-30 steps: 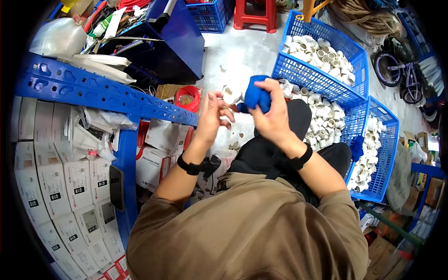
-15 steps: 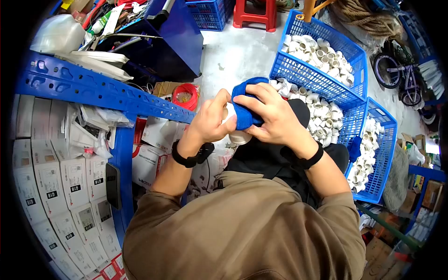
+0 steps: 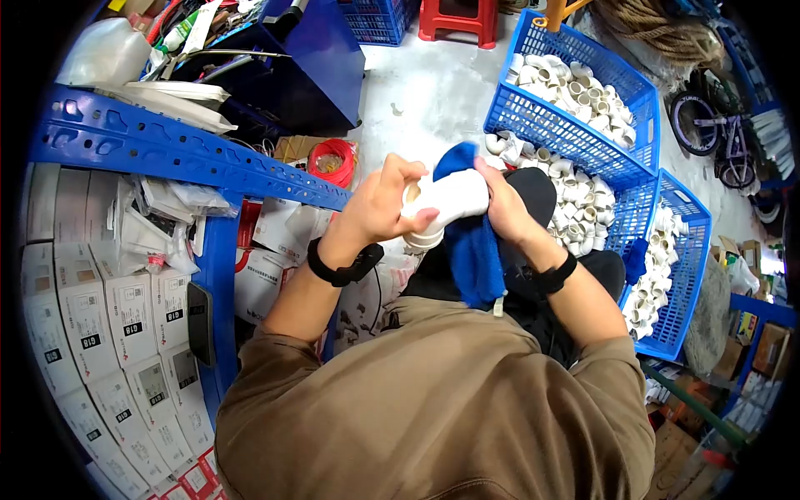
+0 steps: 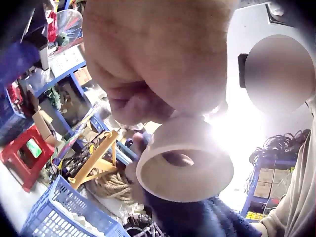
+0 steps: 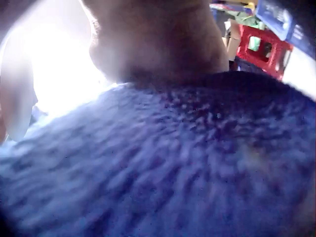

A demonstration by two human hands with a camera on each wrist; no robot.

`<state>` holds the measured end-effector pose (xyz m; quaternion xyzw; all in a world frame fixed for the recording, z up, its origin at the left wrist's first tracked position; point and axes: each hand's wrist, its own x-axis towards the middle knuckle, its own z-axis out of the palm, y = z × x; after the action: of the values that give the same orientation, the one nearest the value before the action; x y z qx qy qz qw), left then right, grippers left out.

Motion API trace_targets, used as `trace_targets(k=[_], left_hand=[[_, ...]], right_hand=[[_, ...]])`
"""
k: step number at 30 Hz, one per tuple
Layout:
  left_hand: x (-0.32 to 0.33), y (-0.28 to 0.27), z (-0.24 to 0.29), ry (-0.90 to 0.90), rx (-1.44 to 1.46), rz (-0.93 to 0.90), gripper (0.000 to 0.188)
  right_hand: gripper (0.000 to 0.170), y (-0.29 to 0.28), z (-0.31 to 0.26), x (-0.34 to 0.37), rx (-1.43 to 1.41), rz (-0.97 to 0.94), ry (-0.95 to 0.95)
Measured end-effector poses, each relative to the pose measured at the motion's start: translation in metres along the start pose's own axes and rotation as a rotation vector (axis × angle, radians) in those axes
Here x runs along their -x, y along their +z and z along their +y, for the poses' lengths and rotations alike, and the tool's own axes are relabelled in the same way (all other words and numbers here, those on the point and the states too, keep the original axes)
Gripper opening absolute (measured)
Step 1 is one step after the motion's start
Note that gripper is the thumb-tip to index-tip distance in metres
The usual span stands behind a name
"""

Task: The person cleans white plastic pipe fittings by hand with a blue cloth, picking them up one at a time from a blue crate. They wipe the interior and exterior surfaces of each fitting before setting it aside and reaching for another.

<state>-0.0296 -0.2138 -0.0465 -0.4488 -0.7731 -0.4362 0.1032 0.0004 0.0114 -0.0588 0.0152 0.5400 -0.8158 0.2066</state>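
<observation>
A white curved pipe fitting [image 3: 454, 198] is held between both hands above the lap. The left hand [image 3: 375, 204] grips its left end, thumb and fingers around the rim. In the left wrist view the open round mouth of the fitting [image 4: 185, 173] shows below that hand [image 4: 158, 64]. The right hand [image 3: 510, 208] holds the other end through a blue cloth [image 3: 475, 258], which hangs down below the fitting. The cloth [image 5: 163, 163] fills most of the right wrist view, and its grip there is hidden.
Blue crates [image 3: 646, 158] of white fittings stand at the right, with more loose fittings [image 3: 575, 200] beside the knee. A blue rack beam [image 3: 192, 150] and stacked boxes [image 3: 137, 325] are at the left. A red stool [image 3: 458, 21] stands ahead.
The cloth was bunched around the fitting half a second ago; now it hangs loose and more of the fitting shows. The left hand, apart from the fitting at first, has taken hold of it.
</observation>
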Motion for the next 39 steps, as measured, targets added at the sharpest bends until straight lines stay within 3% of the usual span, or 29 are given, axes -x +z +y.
trace_targets(k=[1,2,4,5,6,8,10,12,14,16,17,18,20,22,23,24,26,27,28,30,31,32,34,35,38,39], left_hand=[[0.000,0.002,-0.002,-0.172,0.019,-0.007,0.059],[-0.002,0.005,-0.004,-0.340,0.038,-0.012,0.058],[-0.005,0.010,-0.002,-0.315,0.081,0.062,0.057],[-0.006,0.010,0.001,-0.327,0.120,0.096,0.056],[-0.006,0.010,0.005,-0.340,0.158,0.128,0.055],[-0.001,0.009,0.005,0.004,-0.169,-0.017,0.052],[-0.008,0.010,0.018,0.135,-0.090,-0.036,0.053],[-0.009,0.015,0.016,0.168,-0.008,-0.044,0.056],[-0.013,0.016,0.013,0.228,-0.041,0.070,0.057],[-0.017,0.012,0.011,0.216,-0.094,0.073,0.053],[-0.017,0.012,0.012,0.133,-0.213,0.068,0.051],[-0.015,0.012,0.013,0.044,-0.329,0.060,0.049],[-0.011,0.019,0.008,-0.115,-0.251,0.161,0.045],[-0.012,0.021,0.015,-0.246,-0.142,0.272,0.042],[-0.011,0.031,0.011,-0.331,0.047,0.396,0.040],[-0.009,0.040,0.008,-0.419,0.236,0.522,0.038],[-0.009,0.042,0.000,-0.496,0.288,0.673,0.025],[-0.012,0.044,0.003,-0.569,0.296,0.676,0.027],[-0.018,0.047,0.005,-0.638,0.304,0.682,0.029],[-0.020,0.047,0.006,-0.861,0.442,0.606,0.037],[-0.024,0.046,0.008,-0.940,0.583,0.649,0.041],[-0.018,0.055,-0.004,-0.913,0.564,0.685,0.042],[-0.032,0.053,0.015,-1.053,0.681,0.640,0.043],[-0.040,0.048,0.032,-1.117,0.723,0.569,0.042],[-0.040,0.063,0.036,-1.088,0.823,0.601,0.039],[-0.036,0.066,0.030,-1.064,0.854,0.582,0.028]], right_hand=[[0.052,0.006,0.002,0.003,0.086,0.071,-0.196],[0.053,0.007,-0.002,0.007,0.374,0.017,-0.532],[0.045,0.006,-0.015,0.010,0.910,-0.088,-0.826],[0.033,0.013,-0.016,0.013,0.887,0.021,-0.899],[0.033,0.012,-0.021,0.016,0.888,0.027,-0.896],[0.023,0.006,-0.031,0.020,1.187,-0.029,-0.561],[0.027,-0.003,-0.038,0.012,1.211,-0.148,-0.497],[0.034,-0.018,-0.048,0.001,1.063,-0.210,-0.062],[0.037,-0.031,-0.043,-0.009,0.802,0.133,-0.046],[0.032,-0.034,-0.044,-0.004,0.881,0.243,-0.451],[0.029,-0.032,-0.042,0.000,0.958,0.154,-0.699],[0.036,-0.018,-0.045,0.014,0.853,0.072,-0.647],[0.047,0.002,-0.042,0.025,1.266,-0.033,-0.943],[0.061,0.010,-0.029,0.028,1.210,-0.011,-0.891],[0.059,-0.001,-0.027,0.021,1.286,0.054,-0.976],[0.057,-0.009,-0.013,0.014,1.183,0.231,-0.917],[0.056,-0.026,-0.010,0.002,0.736,0.360,-0.367],[0.052,-0.028,-0.015,0.006,0.763,0.325,-0.511],[0.052,-0.022,-0.015,0.009,0.762,0.327,-0.518],[0.050,0.000,-0.013,0.021,1.006,0.183,-0.912],[0.051,0.008,-0.021,0.027,1.166,0.069,-0.969],[0.055,0.016,-0.020,0.032,1.258,0.084,-0.956],[0.053,0.013,-0.008,0.022,1.379,0.239,-0.925],[0.050,0.000,0.001,0.006,1.287,0.284,-1.027],[0.037,0.008,-0.006,0.002,0.880,0.395,-0.824],[0.032,0.007,-0.008,-0.001,0.715,0.504,-0.640]])
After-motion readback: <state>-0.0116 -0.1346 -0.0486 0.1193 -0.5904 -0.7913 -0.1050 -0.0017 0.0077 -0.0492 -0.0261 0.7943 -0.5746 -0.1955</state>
